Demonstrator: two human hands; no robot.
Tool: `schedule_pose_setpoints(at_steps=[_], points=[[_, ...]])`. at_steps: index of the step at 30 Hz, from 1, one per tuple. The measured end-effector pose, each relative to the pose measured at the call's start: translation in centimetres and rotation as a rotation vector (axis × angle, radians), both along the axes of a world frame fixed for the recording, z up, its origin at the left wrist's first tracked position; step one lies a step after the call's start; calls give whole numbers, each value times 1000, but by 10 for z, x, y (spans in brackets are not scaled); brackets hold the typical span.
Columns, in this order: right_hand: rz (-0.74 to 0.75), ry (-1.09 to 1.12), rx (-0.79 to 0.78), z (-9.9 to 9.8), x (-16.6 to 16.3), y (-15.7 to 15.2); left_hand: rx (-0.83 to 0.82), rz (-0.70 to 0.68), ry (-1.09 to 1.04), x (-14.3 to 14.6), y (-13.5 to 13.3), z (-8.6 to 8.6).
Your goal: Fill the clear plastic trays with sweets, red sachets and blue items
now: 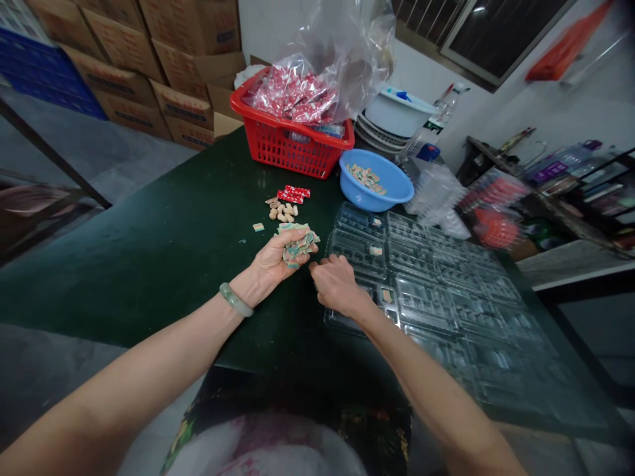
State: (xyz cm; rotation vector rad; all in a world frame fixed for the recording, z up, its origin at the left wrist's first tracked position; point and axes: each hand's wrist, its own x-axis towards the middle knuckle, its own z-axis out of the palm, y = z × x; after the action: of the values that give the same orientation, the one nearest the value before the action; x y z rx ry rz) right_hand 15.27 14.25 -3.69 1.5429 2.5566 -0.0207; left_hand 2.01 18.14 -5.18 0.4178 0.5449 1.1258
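Your left hand (272, 256) is closed around a loose bundle of striped pieces (299, 247), pastel green, white and pink; the thumb lies across the near side of the bundle, the fingers curl beneath and behind it, and the pieces stick out past the fingertips at the top and toward your right hand (335, 283); a pale green bangle (236, 301) circles your left wrist.

Your right hand is just beside that bundle, its fingers bent inward and pointing toward the left; its back faces the camera, so you cannot tell whether a piece is pinched between thumb and fingers; it sits at the left edge of the clear plastic trays (426, 305), which spread across the right part of the dark green table (124, 264).

Three small pieces lie in the leftmost column of trays, one near the top (376, 223), one in the middle (376, 251) and one lower down, to the right of your right hand (387, 295); a single loose piece (258, 227) lies on the table, just beyond your left hand; near it are a cluster of peanuts (284, 211) and some red packets (294, 193); farther off, a blue bowl (380, 199) holds more pieces (366, 177), beside a red basket (292, 153).
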Motion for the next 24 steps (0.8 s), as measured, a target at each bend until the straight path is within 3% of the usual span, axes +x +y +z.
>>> schedule_pose_setpoints(at_steps=[9,17,24], points=[[94,177,-13,-4,6,-6,-5,5,-10,0,1,-2],[81,375,-148,-16,5,-7,7,0,7,-1,3,-5],[62,344,-131,-14,5,-7,12,-8,-11,-2,5,-9]])
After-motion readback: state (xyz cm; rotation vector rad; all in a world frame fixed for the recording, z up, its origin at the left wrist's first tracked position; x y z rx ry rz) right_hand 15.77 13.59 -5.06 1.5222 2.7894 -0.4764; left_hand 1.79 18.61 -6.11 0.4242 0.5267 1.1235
